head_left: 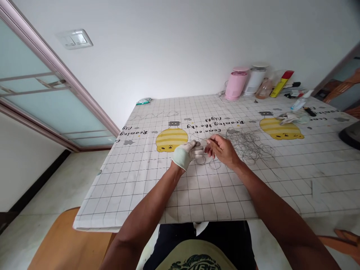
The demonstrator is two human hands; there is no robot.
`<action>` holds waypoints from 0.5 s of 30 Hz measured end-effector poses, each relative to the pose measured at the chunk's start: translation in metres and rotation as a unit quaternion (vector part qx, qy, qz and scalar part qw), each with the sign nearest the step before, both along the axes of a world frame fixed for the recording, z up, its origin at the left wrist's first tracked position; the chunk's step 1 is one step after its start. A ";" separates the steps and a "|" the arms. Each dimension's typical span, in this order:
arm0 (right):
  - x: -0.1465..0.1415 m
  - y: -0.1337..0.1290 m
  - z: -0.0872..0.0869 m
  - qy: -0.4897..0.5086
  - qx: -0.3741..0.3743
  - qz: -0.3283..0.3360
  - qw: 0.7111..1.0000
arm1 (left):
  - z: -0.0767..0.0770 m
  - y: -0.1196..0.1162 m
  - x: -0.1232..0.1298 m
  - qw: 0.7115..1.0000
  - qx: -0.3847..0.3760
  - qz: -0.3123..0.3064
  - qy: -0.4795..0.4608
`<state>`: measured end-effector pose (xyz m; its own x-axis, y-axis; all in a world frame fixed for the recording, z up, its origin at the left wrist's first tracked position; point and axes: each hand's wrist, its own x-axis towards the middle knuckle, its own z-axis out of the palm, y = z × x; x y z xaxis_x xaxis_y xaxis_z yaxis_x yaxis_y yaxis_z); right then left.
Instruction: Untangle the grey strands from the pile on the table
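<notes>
White-gloved left hand (194, 150) and bare right hand (221, 149) both pinching thin grey wire (203, 140) mid-frame, messy grey wire tangle (250, 146) centre-right.

Tips of wire (249, 146) perhaps behind fingers (213, 145), dark object (350, 135) partly beyond right edge

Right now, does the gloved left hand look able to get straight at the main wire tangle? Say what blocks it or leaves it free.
Probably not straight: the bare right hand sits between the left hand and the wire tangle, though a way around looks possible.
</notes>
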<state>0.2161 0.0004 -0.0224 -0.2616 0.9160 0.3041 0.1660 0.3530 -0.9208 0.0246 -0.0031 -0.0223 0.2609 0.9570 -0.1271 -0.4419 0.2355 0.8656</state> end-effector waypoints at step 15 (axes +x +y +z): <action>0.004 0.010 -0.009 0.078 -0.073 0.035 0.994 | -0.008 0.008 -0.001 0.996 -0.019 0.086 -0.009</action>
